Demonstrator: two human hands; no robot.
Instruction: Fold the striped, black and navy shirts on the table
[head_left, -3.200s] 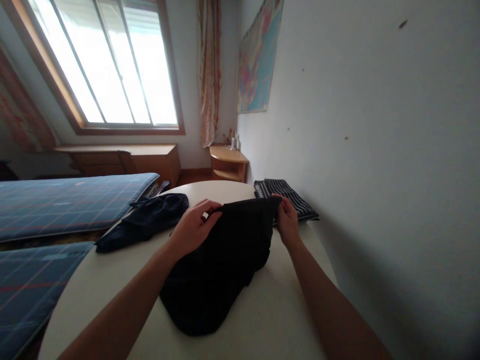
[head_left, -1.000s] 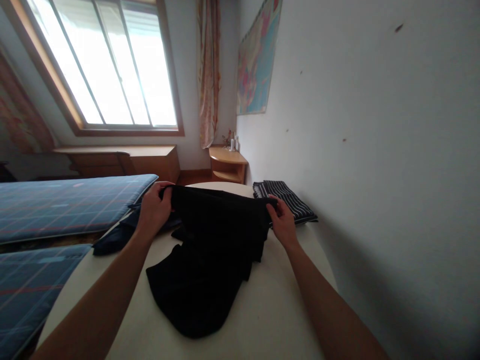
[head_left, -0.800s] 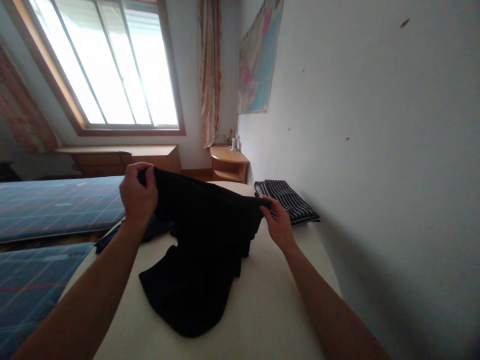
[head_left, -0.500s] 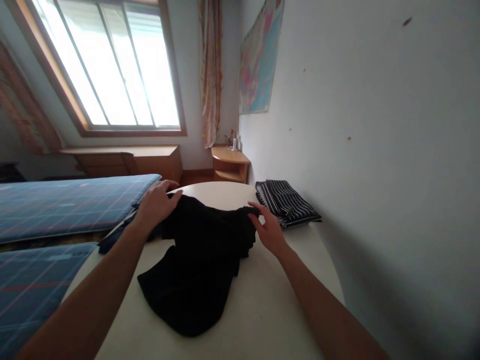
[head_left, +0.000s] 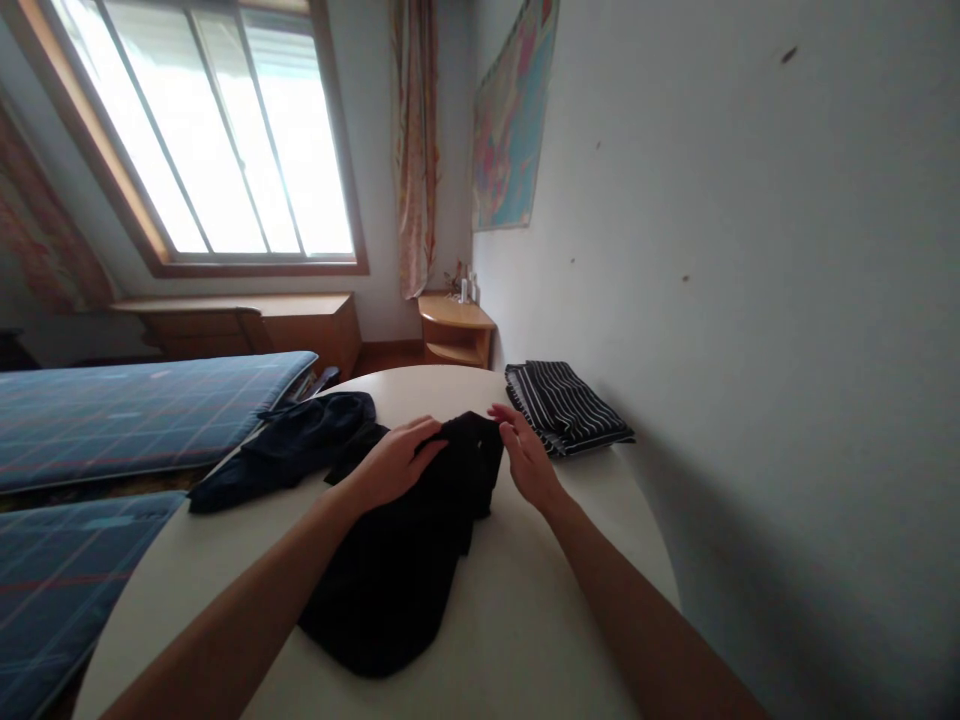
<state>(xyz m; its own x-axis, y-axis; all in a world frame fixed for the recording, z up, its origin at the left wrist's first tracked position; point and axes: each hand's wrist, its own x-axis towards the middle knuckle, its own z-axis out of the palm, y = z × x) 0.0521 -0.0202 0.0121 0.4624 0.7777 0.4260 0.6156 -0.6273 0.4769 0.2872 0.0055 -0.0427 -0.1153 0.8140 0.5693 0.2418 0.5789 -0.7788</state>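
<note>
- And here's the left hand [head_left: 394, 462], laid on the black garment [head_left: 386, 590], thumb near fingers; whether it pinches, can't tell!
- Right hand [head_left: 529, 465] loosely open, fingertips at the garment's upper right edge!
- The garment lies bunched on the white table [head_left: 540, 610], left forearm hiding part, its dark folds hard to read!

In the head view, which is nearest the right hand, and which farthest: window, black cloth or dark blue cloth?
Nearest the right hand:
1. Black cloth, at its fingers
2. Dark blue cloth, table's left side
3. Window, far wall
</note>
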